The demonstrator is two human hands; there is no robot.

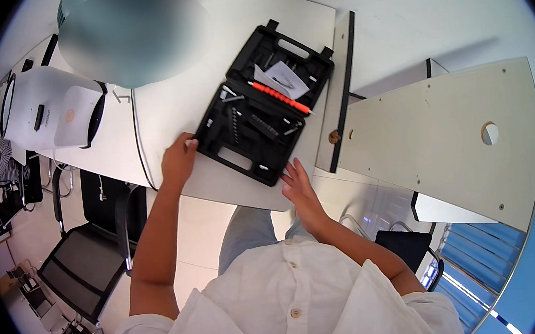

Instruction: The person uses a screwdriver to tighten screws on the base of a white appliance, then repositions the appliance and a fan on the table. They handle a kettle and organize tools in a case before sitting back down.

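Black tool case [266, 103], lid open, centre of frame on white tabletop [166, 115], set at a slant. Lower half: moulded slots with dark bits and small metal pieces. Upper half: folded white paper [283, 78]. Orange-handled tool [279, 96] across the hinge line, running upper left to lower right.

Left hand [178, 160] at left corner of the case, fingers curled together, tips touching the case edge; not clamped round anything visible. Right hand [297, 183] at lower right corner of the case, fingers spread apart and flat, tips just beside or touching the rim — cannot tell which. Nothing held.

Right of the case: narrow pale board [337, 105] with dark edge, standing on its side. Further right, large pale panel [451, 139] with a round hole and small drilled holes. Upper left: white appliance [56, 110] with dark trim on the tabletop. Lower left: dark chair [86, 261] on the floor. Far left edge: another person, seated, small in frame.
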